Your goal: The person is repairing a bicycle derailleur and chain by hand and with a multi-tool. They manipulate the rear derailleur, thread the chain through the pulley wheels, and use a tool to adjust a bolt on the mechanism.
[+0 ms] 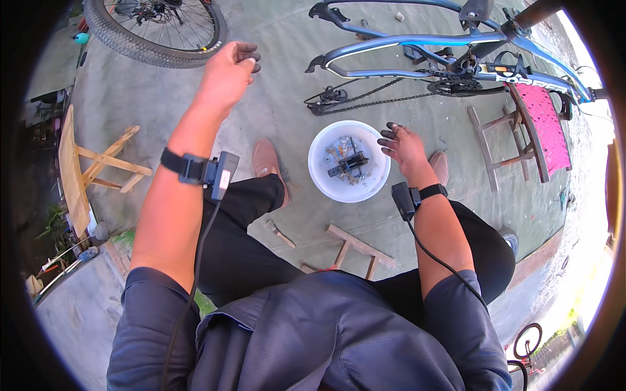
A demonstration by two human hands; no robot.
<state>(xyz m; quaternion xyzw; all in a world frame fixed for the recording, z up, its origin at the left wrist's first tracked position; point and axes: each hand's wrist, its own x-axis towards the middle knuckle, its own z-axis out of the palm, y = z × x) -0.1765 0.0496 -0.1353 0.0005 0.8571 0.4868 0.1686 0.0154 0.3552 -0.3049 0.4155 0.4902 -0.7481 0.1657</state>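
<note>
My left hand [230,70] hovers over the lower right edge of a mountain bike wheel [147,49], its dark-smudged fingers loosely bent and apart, with nothing visible in them. Beside the right rim of a white plastic bowl [318,179], my right hand [404,148] is open, its blackened fingers spread. Several small metal parts and a black bicycle part [349,165] lie in the bowl. Beyond the bowl, a rear derailleur [331,96] and chain [385,89] hang from a blue bicycle frame [391,55].
A pink-topped stool [538,130] is under the frame at right. At left, a wooden folding stool [107,159] lies on its side. Between my legs are a small brush [280,233] and a wooden stool part [358,244]. Cabled devices [222,176] are strapped to both wrists.
</note>
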